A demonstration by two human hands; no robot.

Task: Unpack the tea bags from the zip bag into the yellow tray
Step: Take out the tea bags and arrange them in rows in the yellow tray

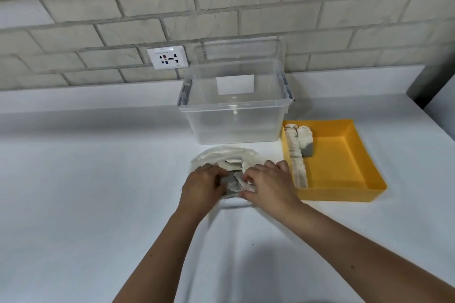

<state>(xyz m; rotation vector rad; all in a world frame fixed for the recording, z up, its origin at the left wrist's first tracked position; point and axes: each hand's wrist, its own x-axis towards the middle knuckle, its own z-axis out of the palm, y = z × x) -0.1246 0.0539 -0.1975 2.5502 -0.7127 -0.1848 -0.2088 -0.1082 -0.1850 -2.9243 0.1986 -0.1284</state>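
Several tea bags (pixel 232 183) between left hand (pixel 203 186), right hand (pixel 267 183) fingers (pixel 248 176), in zip bag (pixel 229 155).

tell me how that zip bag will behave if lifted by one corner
Probably floppy: the zip bag is thin, crumpled film. Likely light, since it holds only paper tea bags. It could sag and spill them if its mouth is open.

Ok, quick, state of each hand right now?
Left hand: grips the zip bag at its mouth.
Right hand: fingers curled on tea bags inside the bag.
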